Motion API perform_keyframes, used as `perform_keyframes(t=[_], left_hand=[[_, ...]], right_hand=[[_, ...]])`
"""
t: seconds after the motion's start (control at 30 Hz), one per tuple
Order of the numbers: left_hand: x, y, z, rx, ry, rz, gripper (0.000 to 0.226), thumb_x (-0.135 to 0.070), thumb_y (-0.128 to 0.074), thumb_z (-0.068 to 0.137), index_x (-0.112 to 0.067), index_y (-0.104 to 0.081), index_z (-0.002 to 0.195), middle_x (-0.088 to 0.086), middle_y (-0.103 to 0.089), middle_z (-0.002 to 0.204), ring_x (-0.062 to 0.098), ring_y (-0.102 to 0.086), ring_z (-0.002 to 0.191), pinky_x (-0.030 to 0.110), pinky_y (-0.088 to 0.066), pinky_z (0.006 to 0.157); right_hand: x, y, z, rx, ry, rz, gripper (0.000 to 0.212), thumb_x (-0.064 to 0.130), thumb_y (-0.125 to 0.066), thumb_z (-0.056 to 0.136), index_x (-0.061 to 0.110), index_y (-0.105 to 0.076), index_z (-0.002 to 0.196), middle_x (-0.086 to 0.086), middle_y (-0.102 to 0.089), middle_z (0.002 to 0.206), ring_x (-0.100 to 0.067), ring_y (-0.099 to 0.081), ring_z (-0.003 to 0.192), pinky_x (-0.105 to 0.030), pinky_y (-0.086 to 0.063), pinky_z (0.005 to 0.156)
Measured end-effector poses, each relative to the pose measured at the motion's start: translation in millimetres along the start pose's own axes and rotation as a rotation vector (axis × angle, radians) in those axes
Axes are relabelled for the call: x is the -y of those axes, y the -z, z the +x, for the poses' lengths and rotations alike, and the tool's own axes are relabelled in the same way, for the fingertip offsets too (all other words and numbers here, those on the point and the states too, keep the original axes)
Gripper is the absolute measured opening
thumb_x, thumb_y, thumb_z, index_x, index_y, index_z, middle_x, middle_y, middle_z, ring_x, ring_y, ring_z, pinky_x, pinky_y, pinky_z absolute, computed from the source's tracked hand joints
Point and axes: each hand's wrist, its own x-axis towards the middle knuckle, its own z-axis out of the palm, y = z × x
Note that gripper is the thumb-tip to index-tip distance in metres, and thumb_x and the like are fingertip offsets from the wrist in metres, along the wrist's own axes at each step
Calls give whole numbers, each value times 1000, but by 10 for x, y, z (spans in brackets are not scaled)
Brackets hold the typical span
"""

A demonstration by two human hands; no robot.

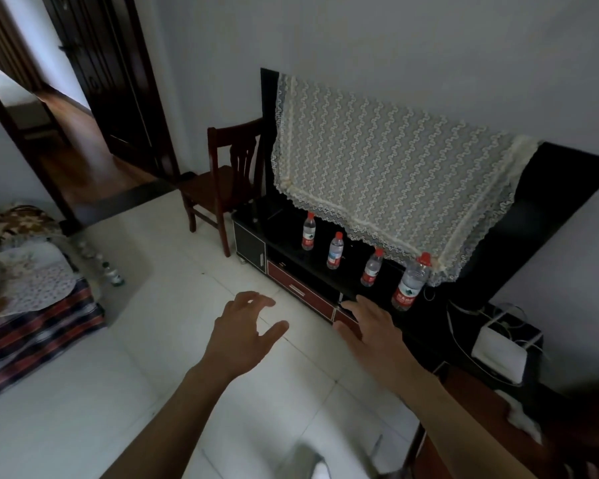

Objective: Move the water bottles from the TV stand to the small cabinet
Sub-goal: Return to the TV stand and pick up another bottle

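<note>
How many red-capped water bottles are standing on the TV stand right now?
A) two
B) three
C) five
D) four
D: four upright bottles stand in a row on the TV stand, at and, and neither the left hand nor the right hand holds one.
</note>
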Motion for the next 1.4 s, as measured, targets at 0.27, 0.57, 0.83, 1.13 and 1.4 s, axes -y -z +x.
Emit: perform_keyframes(t=[0.27,0.57,0.83,1.13,1.4], left_hand=[[-128,41,1284,-17,68,134,53,-61,-58,91,-34,-53,135,-6,-38,155,18,-43,135,42,-39,112],[122,63,2342,8,137,84,52,-60,-58,91,-33,-53,135,-4,-41,152,18,-45,132,40,-40,110],[583,95,3521,46,-7,1,58,-66,-57,87,-32,-55,134,-2,-47,145,20,-46,131,45,-42,108],[1289,180,4718,132,-102,28,76,-80,-35,74,-32,-58,128,-4,-54,137,20,-49,127,46,-46,103],[1353,2,5629,304,-129,72,77,-78,-43,74,-29,-55,132,-4,-45,142,20,-47,129,42,-45,104]], right_hand=[[-352,262,1440,-23,85,-42,57,56,-40,97,31,-36,148,0,-21,161,-24,-16,147,-52,-20,114],[-497,329,2737,7,158,36,74,78,-24,87,31,-41,142,2,-41,150,-22,-34,141,-51,-35,110],[-270,212,3746,-13,78,-29,67,78,-27,87,33,-46,133,3,-48,140,-24,-41,135,-50,-38,107],[106,56,4614,-52,-99,-68,84,80,-25,78,31,-41,145,-1,-36,155,-23,-28,144,-50,-29,114],[-85,-47,5273,-102,-165,29,65,63,-43,90,21,-49,139,-2,-49,139,-23,-43,130,-43,-36,107]])
